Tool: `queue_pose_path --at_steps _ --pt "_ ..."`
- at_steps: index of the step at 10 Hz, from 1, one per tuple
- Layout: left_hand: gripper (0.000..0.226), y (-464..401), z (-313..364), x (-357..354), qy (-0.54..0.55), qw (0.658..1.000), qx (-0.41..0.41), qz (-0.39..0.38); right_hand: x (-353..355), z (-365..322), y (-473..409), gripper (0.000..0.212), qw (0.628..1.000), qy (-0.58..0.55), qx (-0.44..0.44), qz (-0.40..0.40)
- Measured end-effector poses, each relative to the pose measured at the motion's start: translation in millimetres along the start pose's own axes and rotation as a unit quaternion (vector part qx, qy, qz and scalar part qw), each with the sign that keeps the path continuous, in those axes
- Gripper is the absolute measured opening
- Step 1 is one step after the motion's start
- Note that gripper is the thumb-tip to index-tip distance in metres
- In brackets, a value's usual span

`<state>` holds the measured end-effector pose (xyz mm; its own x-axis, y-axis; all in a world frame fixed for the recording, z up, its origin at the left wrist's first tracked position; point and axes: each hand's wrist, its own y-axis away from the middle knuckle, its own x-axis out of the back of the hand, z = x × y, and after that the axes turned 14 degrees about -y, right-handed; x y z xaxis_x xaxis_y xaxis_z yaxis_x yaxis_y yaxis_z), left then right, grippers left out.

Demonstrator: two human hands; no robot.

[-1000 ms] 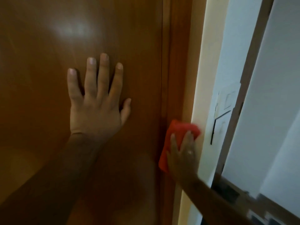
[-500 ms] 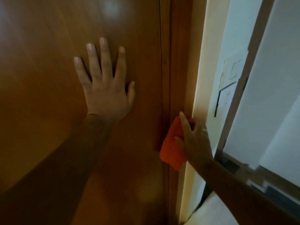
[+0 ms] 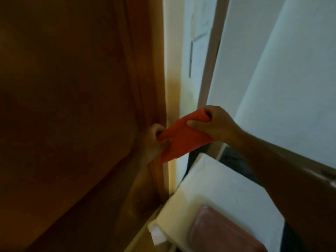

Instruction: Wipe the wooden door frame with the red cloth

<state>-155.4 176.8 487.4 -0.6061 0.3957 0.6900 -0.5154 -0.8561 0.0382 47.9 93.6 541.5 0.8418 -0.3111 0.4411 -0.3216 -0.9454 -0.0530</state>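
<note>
The red cloth [image 3: 183, 137] is stretched in the air between both hands, just in front of the wooden door frame [image 3: 145, 73]. My left hand [image 3: 154, 140] pinches its lower left corner close to the frame's edge. My right hand [image 3: 216, 124] grips its upper right end, thumb on top. The cloth hangs slanted and stands off the wood. The frame runs vertically beside the brown door [image 3: 63, 106], which fills the left half of the view.
A pale wall strip [image 3: 172, 79] borders the frame on the right, with a light panel and wall switch plate [image 3: 200, 33] beyond. Below right stands a white block-like surface [image 3: 218, 188] with a reddish-brown item [image 3: 223, 231] on it.
My left hand came off the door and took hold of the cloth's lower corner. My right hand lifted the cloth away from the frame. The view tilted downward.
</note>
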Motion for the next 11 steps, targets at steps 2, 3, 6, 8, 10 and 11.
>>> queue_pose_path --at_steps 2,3,6,8,10,11 --pt "0.032 -0.5 -15.5 -126.3 0.186 0.966 0.124 -0.131 60.7 163.4 71.0 0.058 0.953 -0.232 -0.196 0.009" --pt "0.033 6.8 -45.1 -228.2 0.294 0.906 0.244 -0.182 60.6 279.5 125.1 0.042 0.893 -0.304 -0.328 0.053" --pt "0.048 58.8 -153.7 -444.4 0.098 0.879 0.378 -0.273 -29.5 496.3 261.2 0.046 0.764 -0.293 -0.56 0.133" --pt "0.042 59.5 -221.5 -531.4 -0.012 0.875 0.297 -0.382 -84.4 581.0 304.0 0.043 0.72 -0.261 -0.625 0.153" --pt "0.043 47.4 -221.7 -537.1 -0.169 0.902 0.155 -0.366 -94.5 565.2 304.2 0.023 0.757 -0.135 -0.599 0.223" --pt "0.053 35.4 -168.3 -501.4 -0.281 0.898 0.035 -0.337 -71.1 504.4 269.1 0.047 0.831 -0.088 -0.498 0.232"
